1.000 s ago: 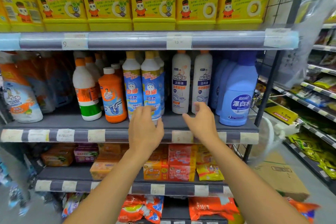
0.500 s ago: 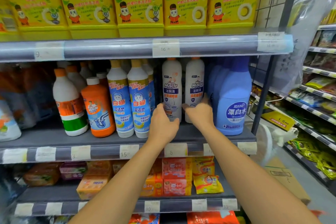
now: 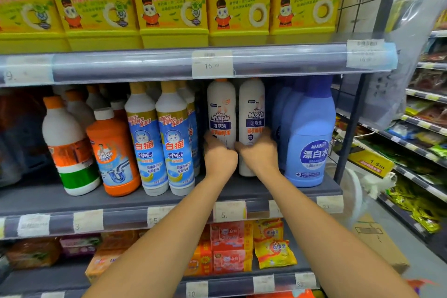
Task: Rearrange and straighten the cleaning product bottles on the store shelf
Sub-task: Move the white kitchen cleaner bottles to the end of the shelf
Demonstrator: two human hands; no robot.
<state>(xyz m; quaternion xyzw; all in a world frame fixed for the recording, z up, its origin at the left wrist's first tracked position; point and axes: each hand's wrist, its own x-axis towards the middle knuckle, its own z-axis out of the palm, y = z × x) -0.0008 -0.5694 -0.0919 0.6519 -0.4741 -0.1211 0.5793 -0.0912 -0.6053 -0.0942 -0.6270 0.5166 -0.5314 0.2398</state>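
On the top shelf stand five yellow jugs (image 3: 169, 2), each marked 白猫 with a cartoon cat in a red uniform; the leftmost is cut by the frame edge. The rail below them carries price tags reading "9." and "16".

On the middle shelf (image 3: 48, 198), from the left, the front row begins with one white bottle with an orange cap (image 3: 67, 143), its label orange above and green below and too blurred to read. Just beside it is one orange Mr Muscle bottle (image 3: 113, 152) with a white cap and a drain-pipe picture. Then come two blue-labelled 白猫 bottles (image 3: 145, 138), both reading 蓝洁灵, with more of the same behind, their number unclear.

Next stand two white bottles side by side, both marked Mr Muscle 洁厕液. The left grip (image 3: 219, 155) has its fingers curled round the lower part of the left white bottle (image 3: 221, 113). The right grip (image 3: 260, 152) is wrapped in the same way round the right white bottle (image 3: 251, 109). The two grips touch between the bottles.

Furthest right is a blue bleach bottle (image 3: 312, 140) reading 漂白水, with similar blue bottles behind it.

The middle rail's tags show "3", "15" and "5."; the shelf below holds red, orange and yellow packets (image 3: 229, 249).
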